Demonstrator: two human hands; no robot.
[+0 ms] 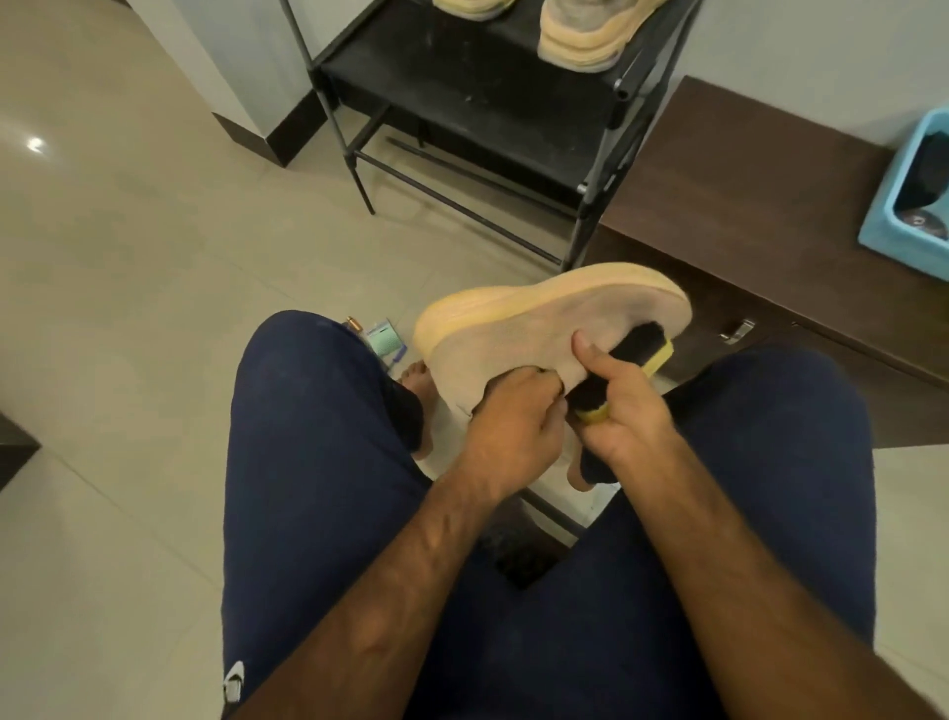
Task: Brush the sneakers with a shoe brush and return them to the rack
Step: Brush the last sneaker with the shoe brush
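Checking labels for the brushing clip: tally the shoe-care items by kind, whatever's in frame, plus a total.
shoe rack: 1
sneakers: 3 (held sneaker; rack sneaker; second rack sneaker; both rack ones are cut off by the frame's top edge)
shoe brush: 1
total: 5

You wear navy trousers (318, 462), plain cloth on both legs either side of the grip, with hems (405, 416) that look darker just below it. A small white mark (233, 681) sits on the left leg, far down-left of the grip. Your left hand (513, 416), right hand (631, 416), forearms (411, 565) and feet (413, 375) are bare.
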